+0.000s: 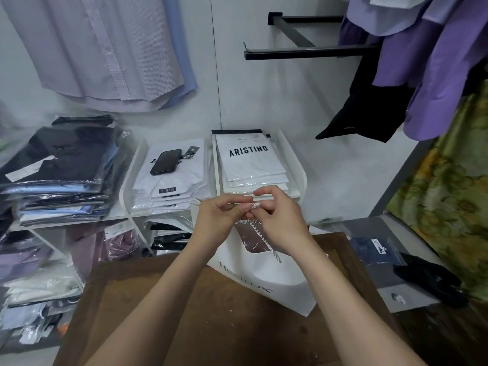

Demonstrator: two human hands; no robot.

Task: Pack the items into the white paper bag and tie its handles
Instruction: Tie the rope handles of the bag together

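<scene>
**A:** What sits at the far left?

**B:** A stack of bagged shirts (60,167) on a shelf. Right of it a black phone (166,161) lies on folded white shirts, then come the ARISTINO packs (250,159).

**A:** And the hands?

**B:** They meet near the middle. The left hand (219,220) has its fingers curled in, pinching the cord handles (260,235). The right hand (280,220) touches it, fingers clamped on the same cord (one twisted end hangs down the bag's front).

**A:** Where's the bag?

**B:** The white paper bag (277,281) is on the brown tabletop (184,313), at its far right part, under both hands. Something maroon shows in its mouth.

**A:** Further right?

**B:** A dark blue packet (375,249) near the tabletop's corner, and purple shirts (435,62) hanging above
</scene>
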